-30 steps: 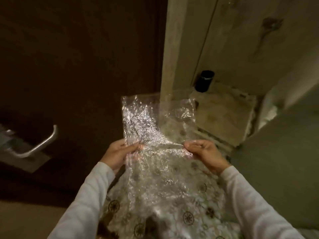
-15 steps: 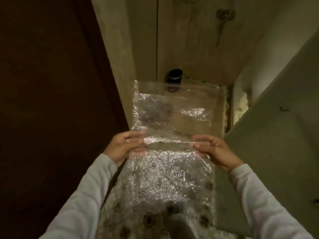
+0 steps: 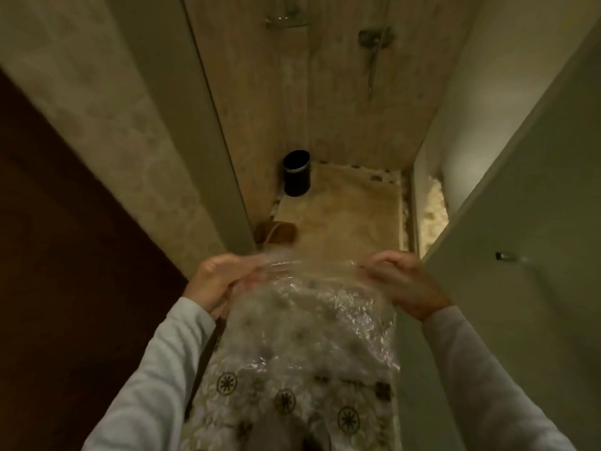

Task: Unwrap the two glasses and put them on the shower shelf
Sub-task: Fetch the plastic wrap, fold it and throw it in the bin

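Note:
A clear sheet of bubble wrap (image 3: pixel 312 323) hangs in front of me, stretched flat between both hands. My left hand (image 3: pixel 218 281) pinches its top left edge and my right hand (image 3: pixel 406 284) pinches its top right edge. A dark cup-like glass (image 3: pixel 296 173) stands upright on the shower floor, against the back wall at the left. A brown rounded object (image 3: pixel 278 234), maybe a second glass, lies just beyond my left hand; I cannot tell what it is. No shelf shows clearly.
The shower stall's tan floor (image 3: pixel 351 209) runs ahead between a marbled wall (image 3: pixel 130 125) on the left and a pale partition (image 3: pixel 520 190) on the right. A shower hose and fitting (image 3: pixel 374 43) hang on the back wall. A dark door (image 3: pixel 65 255) is at the left.
The upper half of the bubble wrap has folded down, so my hands now hold its top edge. The view has swung right and up into the shower; the door handle is out of sight.

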### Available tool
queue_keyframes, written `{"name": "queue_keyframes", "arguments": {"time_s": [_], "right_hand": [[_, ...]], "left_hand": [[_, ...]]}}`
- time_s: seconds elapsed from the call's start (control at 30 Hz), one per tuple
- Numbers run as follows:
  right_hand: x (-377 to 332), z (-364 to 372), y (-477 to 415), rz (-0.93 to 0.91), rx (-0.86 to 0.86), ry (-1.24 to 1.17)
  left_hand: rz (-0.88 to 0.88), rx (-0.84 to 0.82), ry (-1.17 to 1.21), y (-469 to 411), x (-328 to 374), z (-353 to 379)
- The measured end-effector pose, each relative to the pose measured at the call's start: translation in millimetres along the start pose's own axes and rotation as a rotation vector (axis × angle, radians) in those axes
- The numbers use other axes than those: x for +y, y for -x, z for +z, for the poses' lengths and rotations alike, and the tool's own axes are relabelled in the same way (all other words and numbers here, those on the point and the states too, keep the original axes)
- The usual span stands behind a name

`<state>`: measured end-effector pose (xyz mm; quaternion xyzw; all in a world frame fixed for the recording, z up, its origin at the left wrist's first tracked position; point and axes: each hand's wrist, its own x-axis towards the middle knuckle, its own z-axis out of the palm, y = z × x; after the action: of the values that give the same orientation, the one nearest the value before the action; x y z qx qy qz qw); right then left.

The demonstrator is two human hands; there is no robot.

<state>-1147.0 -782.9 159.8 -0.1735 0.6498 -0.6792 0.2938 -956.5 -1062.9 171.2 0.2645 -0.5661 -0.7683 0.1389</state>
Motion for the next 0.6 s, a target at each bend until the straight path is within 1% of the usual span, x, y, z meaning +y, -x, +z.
{"name": "queue_keyframes", "arguments": {"time_s": [0.1,0.13,0.2,0.27,0.33,0.43,0.5,0.57,0.6], "right_hand": [[-7,-15,-29,0.029,0.004,-0.077],[-9,-20,-40,0.045,0.002,-0.088],[-14,-27,-60,0.031,-0.011,-0.106],[-19,-33,-83,-0.005,0.002,-0.12],[-23,-39,-109,-0.024,0.038,-0.092],[-32,-47,-159,-0.035,0.099,-0.06],[-39,-48,-202,-0.064,0.126,-0.026],[-44,-49,-223,-0.073,0.155,0.003],[-45,-52,-239,-0.065,0.172,-0.005]], "left_hand": [[0.068,-0.085,-0.011,-42,13,8],[0.072,-0.125,-0.005,-57,16,11],[0.054,-0.147,0.008,-83,20,17],[-0.007,-0.123,0.015,-116,20,22],[-0.071,-0.093,0.072,-146,27,30],[-0.257,-0.119,0.199,-198,40,38],[-0.316,-0.158,0.13,-241,49,40],[-0.25,-0.166,0.011,-262,50,47],[-0.227,-0.157,-0.007,-277,52,47]]}}
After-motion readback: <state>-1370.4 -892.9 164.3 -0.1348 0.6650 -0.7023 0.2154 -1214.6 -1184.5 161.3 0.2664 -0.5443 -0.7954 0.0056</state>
